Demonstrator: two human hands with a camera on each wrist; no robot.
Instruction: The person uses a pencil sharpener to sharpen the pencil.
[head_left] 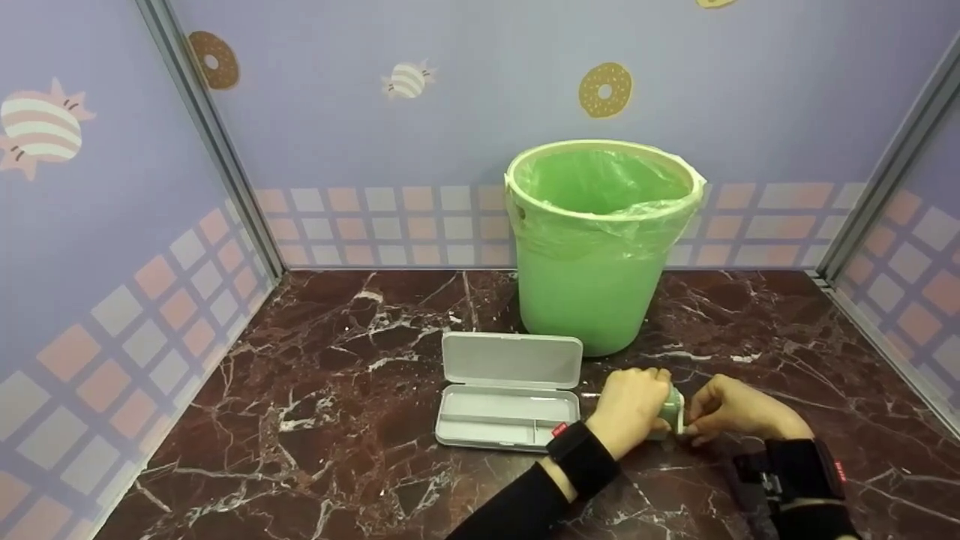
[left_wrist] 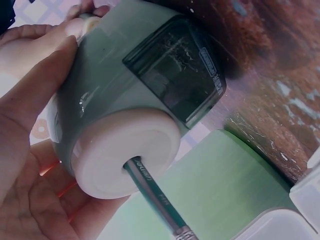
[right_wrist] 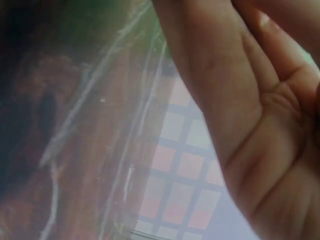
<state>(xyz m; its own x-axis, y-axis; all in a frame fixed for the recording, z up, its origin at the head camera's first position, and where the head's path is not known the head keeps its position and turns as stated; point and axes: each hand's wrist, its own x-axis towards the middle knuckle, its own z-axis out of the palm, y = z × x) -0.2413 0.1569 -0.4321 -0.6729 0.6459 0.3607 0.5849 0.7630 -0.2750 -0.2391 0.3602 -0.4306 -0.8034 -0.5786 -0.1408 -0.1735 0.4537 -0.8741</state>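
A green pencil sharpener (head_left: 670,409) with a pale round front and a dark see-through shavings drawer (left_wrist: 175,70) stands on the table. My left hand (head_left: 630,405) grips its body, the thumb on one side and the other fingers round it. Into the hole in its front runs a dark green pencil (left_wrist: 152,192), its far end cut off by the left wrist view's edge. On the sharpener's other side, my right hand (head_left: 739,409) pinches the crank handle (head_left: 682,429), mostly hidden by the fingers. The right wrist view shows only fingers and palm.
An open grey pencil case (head_left: 480,433) with divided compartments lies left of the sharpener, lid raised. Behind it stands a green bin (head_left: 592,285) lined with a clear bag. Patterned walls (head_left: 420,135) enclose the dark marbled table (head_left: 337,420) at the back and sides.
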